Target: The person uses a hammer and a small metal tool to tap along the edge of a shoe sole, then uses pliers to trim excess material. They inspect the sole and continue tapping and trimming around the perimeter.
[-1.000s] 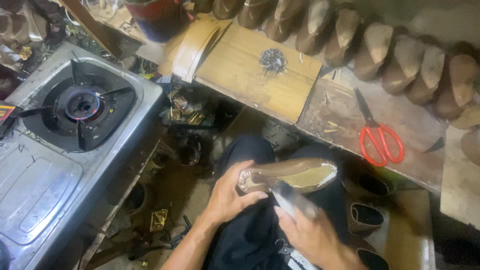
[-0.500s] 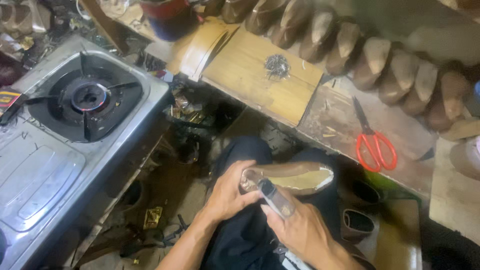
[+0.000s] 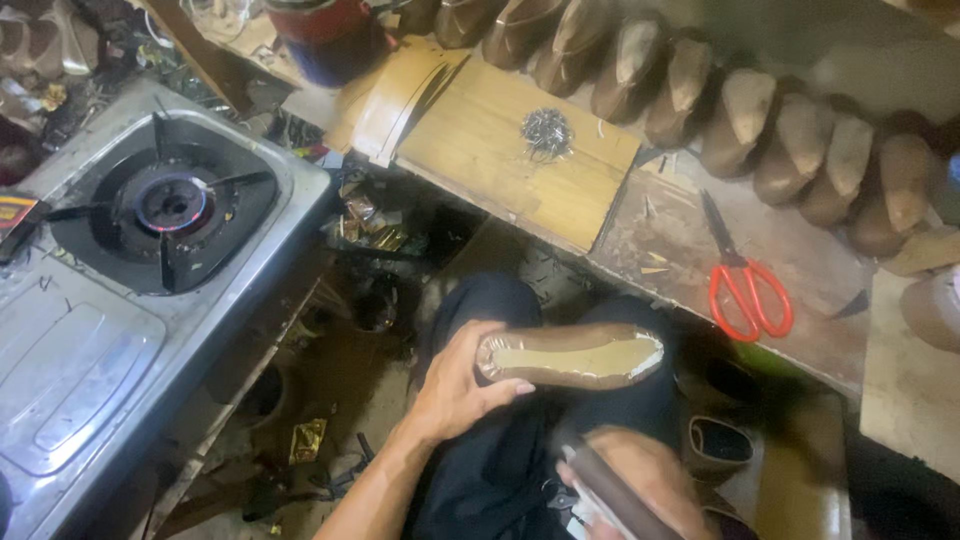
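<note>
stove [image 3: 150, 260] left — scissors [image 3: 745, 285] right

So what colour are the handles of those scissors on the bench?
Bright red handles on the scissors, clearest in the head view.

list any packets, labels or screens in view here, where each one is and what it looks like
Crumpled gold foil wrappers: on the dark shelf beside the steel gas stove, shiny and creased.
Small gold foil sachet: on the dirt floor below the left hand, squarish.
Red and yellow labelled object: stove's left edge, partly cut off.
No screens.
</note>
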